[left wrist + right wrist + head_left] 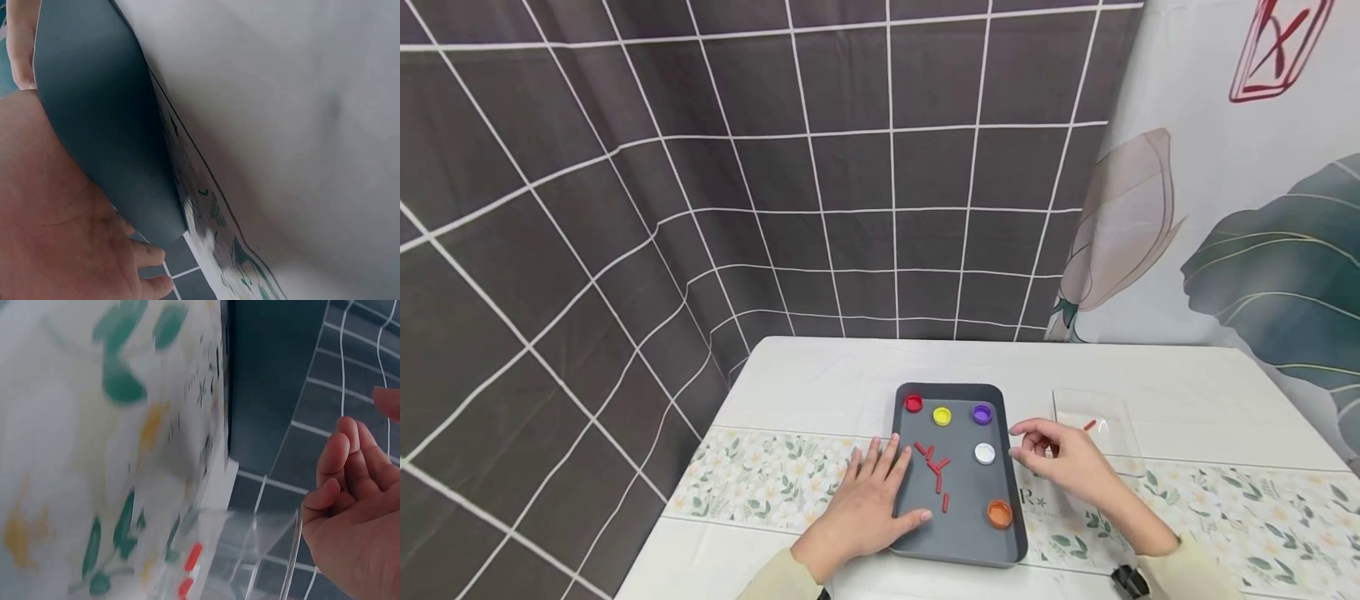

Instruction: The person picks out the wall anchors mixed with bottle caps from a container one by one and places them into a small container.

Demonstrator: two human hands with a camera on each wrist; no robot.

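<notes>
A dark grey rectangular tray point(962, 537) lies on the table. Several short red sticks point(938, 483) are in it, some grouped in a branching Y shape, with one point(945, 502) apart below. My left hand point(868, 508) lies over the tray's left rim, fingers straight and thumb reaching over the inside. Just off the right rim is my right hand point(1063, 458), index finger and thumb apart, other fingers loosely curled, nothing visible between them. Behind that hand stands a clear plastic box point(1120, 417) with a red stick point(1090, 425) in it.
Small round caps sit in the tray: red point(913, 403), yellow point(942, 416), purple point(982, 414), white point(984, 453) and orange point(999, 514). A white tablecloth point(820, 383) with a floral band covers the table. A dark checked curtain point(850, 242) hangs behind.
</notes>
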